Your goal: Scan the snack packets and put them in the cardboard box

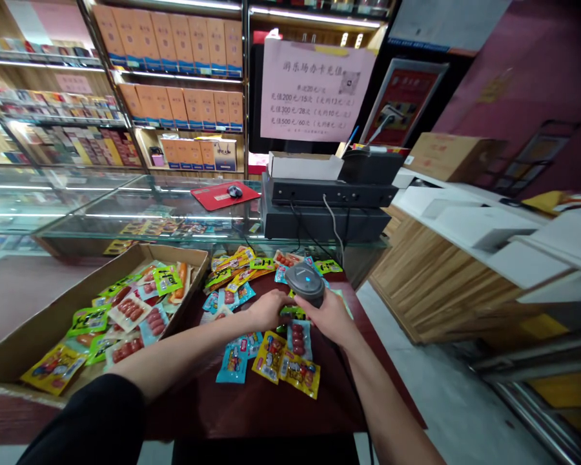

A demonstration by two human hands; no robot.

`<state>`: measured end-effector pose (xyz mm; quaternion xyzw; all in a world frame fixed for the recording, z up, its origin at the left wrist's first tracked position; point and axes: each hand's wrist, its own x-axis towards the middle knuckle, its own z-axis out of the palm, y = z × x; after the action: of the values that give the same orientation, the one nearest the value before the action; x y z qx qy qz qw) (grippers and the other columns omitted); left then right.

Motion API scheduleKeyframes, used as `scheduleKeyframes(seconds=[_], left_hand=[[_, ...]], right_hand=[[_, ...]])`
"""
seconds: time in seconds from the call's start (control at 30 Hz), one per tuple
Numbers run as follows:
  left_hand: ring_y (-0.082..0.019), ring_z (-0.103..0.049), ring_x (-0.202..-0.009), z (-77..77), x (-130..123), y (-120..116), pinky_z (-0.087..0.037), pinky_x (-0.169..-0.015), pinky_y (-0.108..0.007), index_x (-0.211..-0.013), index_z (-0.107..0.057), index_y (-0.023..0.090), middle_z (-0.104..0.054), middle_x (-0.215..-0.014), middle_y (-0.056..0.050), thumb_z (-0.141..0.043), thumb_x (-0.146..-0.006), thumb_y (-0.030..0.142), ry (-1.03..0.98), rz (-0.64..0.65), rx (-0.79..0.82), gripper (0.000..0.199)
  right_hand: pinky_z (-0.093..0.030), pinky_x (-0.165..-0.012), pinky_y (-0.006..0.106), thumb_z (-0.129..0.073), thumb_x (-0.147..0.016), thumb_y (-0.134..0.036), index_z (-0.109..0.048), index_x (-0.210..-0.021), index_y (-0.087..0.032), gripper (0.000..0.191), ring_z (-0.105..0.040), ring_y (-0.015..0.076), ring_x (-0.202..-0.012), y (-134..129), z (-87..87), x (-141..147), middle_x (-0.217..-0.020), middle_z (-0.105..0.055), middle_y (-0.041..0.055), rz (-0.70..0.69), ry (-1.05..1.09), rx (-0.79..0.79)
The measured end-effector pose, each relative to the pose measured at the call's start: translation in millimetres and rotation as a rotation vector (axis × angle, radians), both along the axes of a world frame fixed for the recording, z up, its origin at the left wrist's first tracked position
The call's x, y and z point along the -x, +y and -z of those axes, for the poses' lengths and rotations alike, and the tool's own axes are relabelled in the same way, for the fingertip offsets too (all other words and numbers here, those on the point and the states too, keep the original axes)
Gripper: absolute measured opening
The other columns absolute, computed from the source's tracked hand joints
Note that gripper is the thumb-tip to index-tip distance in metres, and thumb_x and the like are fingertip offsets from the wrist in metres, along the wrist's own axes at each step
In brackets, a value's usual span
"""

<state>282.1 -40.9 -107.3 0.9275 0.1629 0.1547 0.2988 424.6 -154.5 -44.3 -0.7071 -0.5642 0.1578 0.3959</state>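
Observation:
My right hand (333,315) is wrapped round a grey barcode scanner (306,281) with a blue light on top; its cable runs down toward the table's front edge. Close beside it, my left hand (271,311) has its fingers bent and pinched at a green snack packet (294,312), just under the scanner head. The fingertips are partly hidden. Below the hands lie a clear packet of small sausages (298,338), yellow packets (300,373) and a blue packet (232,359). Behind them is a loose pile of yellow packets (237,266), green ones and blue ones.
An open cardboard box (10,336) holding mixed sausage packets stands at the left on the dark red table (213,413). Beyond are a glass counter (101,200), a red mouse pad (213,196) and a black cash drawer (319,221). White-topped cabinets (416,290) stand to the right.

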Motion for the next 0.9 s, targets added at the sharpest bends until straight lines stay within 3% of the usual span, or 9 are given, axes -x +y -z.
scheduleKeyframes(seconds=[0.1,0.17,0.3,0.43,0.53,0.67,0.8,0.9], left_hand=[[-0.023,-0.06,-0.096,-2.9,1.1,-1.4,-0.046,-0.084,-0.029,-0.1,-0.071,0.017,-0.069,-0.102,-0.01,-0.068,-0.069,0.026,0.051,-0.031,-0.043,0.032],[-0.021,-0.061,-0.085,-8.2,4.4,1.2,-0.046,-0.076,-0.027,-0.097,-0.071,0.016,-0.069,-0.092,-0.008,-0.066,-0.069,0.025,0.126,-0.064,-0.014,0.03],[-0.014,-0.056,-0.063,-17.7,12.8,14.0,-0.039,-0.058,-0.022,-0.087,-0.071,0.016,-0.064,-0.07,0.0,-0.065,-0.066,0.025,0.274,-0.061,0.133,0.024],[-0.01,-0.053,-0.057,-21.7,19.6,30.3,-0.036,-0.052,-0.02,-0.076,-0.065,0.016,-0.058,-0.062,0.005,-0.074,-0.06,0.031,0.274,-0.142,0.287,0.023],[-0.009,-0.051,-0.052,-27.0,25.8,42.1,-0.039,-0.048,-0.02,-0.071,-0.059,0.016,-0.054,-0.057,0.006,-0.08,-0.055,0.038,0.184,-0.219,0.521,0.034],[-0.014,-0.063,-0.061,-37.6,37.2,60.1,-0.052,-0.056,-0.024,-0.078,-0.061,0.015,-0.066,-0.068,0.001,-0.087,-0.049,0.036,-0.024,-0.331,0.914,0.044],[-0.017,-0.069,-0.073,-44.5,46.0,75.4,-0.057,-0.066,-0.025,-0.085,-0.064,0.014,-0.072,-0.082,-0.004,-0.09,-0.047,0.021,-0.262,-0.435,1.126,0.047],[-0.018,-0.07,-0.077,-47.7,48.0,80.1,-0.059,-0.067,-0.026,-0.085,-0.065,0.012,-0.073,-0.085,-0.008,-0.089,-0.049,0.012,-0.335,-0.481,1.211,0.044]], right_hand=[[-0.051,-0.061,0.031,-0.061,-0.079,-0.048,-0.068,-0.097,-0.016,0.037,-0.069,0.0259,-0.074,-0.3,1.9,-0.3,-0.071,-0.072,0.0071,0.004,0.008,-0.005],[-0.052,-0.064,0.032,-0.062,-0.079,-0.047,-0.068,-0.099,-0.016,0.038,-0.07,0.0259,-0.079,0.0,4.6,-0.6,-0.078,-0.073,0.0079,0.003,0.022,-0.014],[-0.053,-0.075,0.033,-0.063,-0.079,-0.045,-0.067,-0.103,-0.016,0.038,-0.069,0.025,-0.091,0.9,9.8,-0.3,-0.096,-0.074,0.0098,-0.023,0.048,-0.042],[-0.053,-0.075,0.034,-0.065,-0.077,-0.044,-0.069,-0.102,-0.016,0.037,-0.069,0.0252,-0.088,0.8,10.3,1.7,-0.089,-0.074,0.009,-0.014,0.066,-0.036],[-0.054,-0.074,0.034,-0.067,-0.076,-0.043,-0.069,-0.103,-0.016,0.038,-0.069,0.0257,-0.087,0.4,9.5,3.6,-0.086,-0.075,0.0082,-0.01,0.077,-0.037],[-0.053,-0.079,0.036,-0.066,-0.078,-0.043,-0.067,-0.108,-0.017,0.04,-0.068,0.0254,-0.09,1.7,11.5,7.1,-0.095,-0.074,0.0091,-0.04,0.108,-0.016],[-0.053,-0.081,0.038,-0.067,-0.077,-0.043,-0.067,-0.104,-0.018,0.037,-0.068,0.0255,-0.092,4.1,15.3,13.9,-0.098,-0.074,0.0084,-0.067,0.13,-0.006],[-0.056,-0.071,0.037,-0.068,-0.076,-0.047,-0.065,-0.102,-0.021,0.037,-0.07,0.0246,-0.08,4.0,19.2,20.9,-0.085,-0.074,0.0058,-0.065,0.183,0.024]])
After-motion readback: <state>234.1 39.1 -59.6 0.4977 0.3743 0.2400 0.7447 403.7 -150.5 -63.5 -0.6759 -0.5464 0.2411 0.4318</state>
